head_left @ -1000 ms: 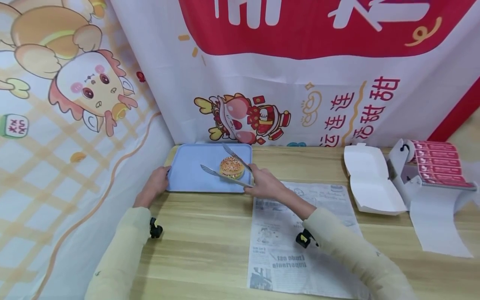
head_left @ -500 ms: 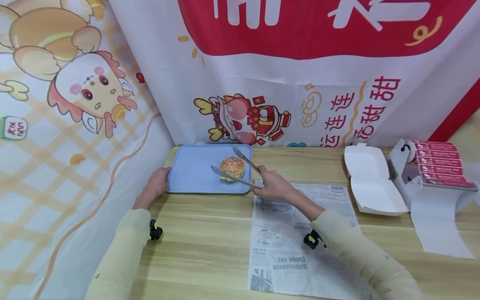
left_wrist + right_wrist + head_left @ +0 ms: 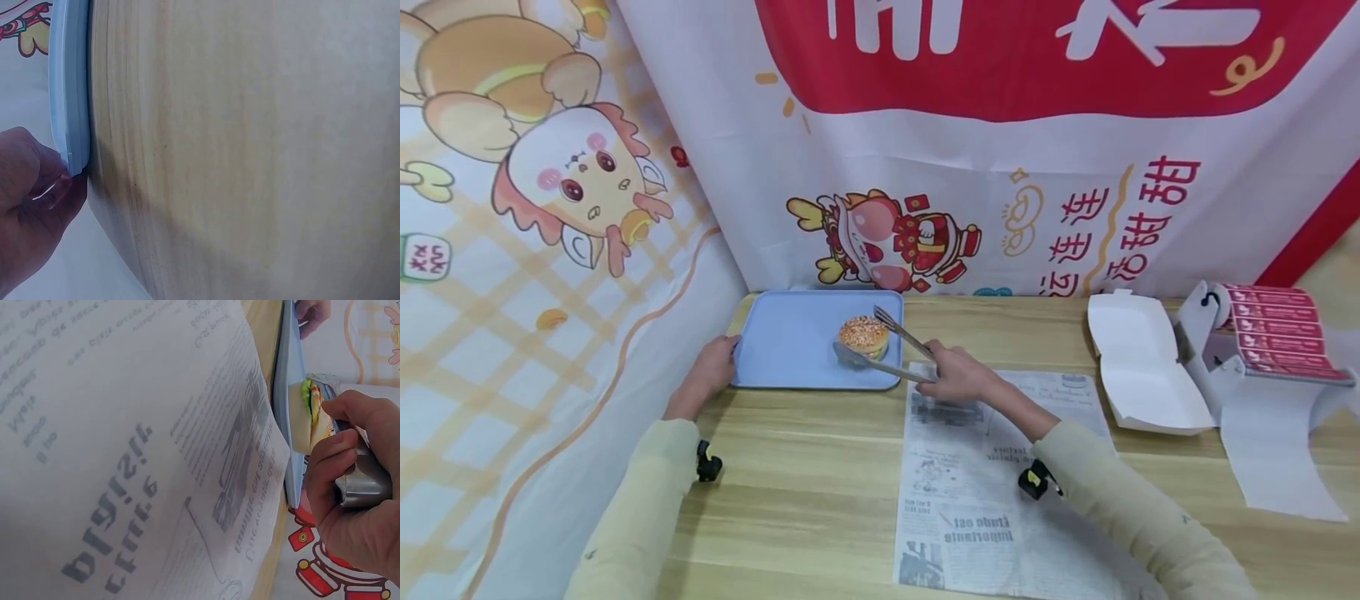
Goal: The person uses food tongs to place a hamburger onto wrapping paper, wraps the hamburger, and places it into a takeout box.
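Observation:
A light blue tray [image 3: 790,350] lies at the back left of the wooden table. My left hand [image 3: 709,367] holds its left edge; in the left wrist view the thumb and fingers pinch the tray's corner [image 3: 76,147]. On the tray's right side sits a sesame-bun hamburger [image 3: 862,332], with green lettuce showing in the right wrist view. My right hand [image 3: 961,375] grips metal tongs [image 3: 852,357], its fingers curled round the handle [image 3: 367,478]. The two tong arms are spread, one on the near side of the hamburger and the other on its far right side.
Printed newspaper-style paper [image 3: 970,500] lies in front, below the right forearm. Further right stand an open white takeaway box [image 3: 1142,358] and a label dispenser [image 3: 1277,333] with red labels and a hanging white strip. Printed cloths [image 3: 760,200] border the table's back and left.
My right hand has drawn the tongs back toward the right, and their tips now stand close round the hamburger. My left hand stays at the tray's edge.

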`<action>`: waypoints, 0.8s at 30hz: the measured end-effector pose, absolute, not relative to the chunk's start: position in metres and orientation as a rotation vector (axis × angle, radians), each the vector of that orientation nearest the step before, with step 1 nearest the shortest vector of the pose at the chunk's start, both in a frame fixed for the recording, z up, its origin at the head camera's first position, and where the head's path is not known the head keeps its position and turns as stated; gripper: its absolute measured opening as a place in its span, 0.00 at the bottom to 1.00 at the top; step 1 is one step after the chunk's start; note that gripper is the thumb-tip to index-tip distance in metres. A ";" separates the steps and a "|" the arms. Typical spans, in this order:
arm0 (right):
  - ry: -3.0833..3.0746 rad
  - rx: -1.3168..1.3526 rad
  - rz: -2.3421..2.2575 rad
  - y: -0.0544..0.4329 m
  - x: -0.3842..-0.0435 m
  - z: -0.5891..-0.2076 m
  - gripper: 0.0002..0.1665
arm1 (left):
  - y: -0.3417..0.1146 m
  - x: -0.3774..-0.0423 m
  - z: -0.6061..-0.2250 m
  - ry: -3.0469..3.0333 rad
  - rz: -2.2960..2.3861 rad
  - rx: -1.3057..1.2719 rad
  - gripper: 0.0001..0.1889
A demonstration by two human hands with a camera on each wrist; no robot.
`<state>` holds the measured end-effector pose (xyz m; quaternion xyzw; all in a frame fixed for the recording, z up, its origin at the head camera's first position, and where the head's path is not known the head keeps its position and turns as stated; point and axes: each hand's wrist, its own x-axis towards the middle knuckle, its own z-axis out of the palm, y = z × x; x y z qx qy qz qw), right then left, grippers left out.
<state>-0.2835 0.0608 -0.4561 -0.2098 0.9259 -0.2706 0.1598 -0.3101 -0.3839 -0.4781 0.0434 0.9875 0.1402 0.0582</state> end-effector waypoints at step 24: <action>2.542 -0.619 -0.832 0.077 -0.295 -0.471 0.41 | -0.384 -0.313 -0.484 2.978 0.396 0.084 0.26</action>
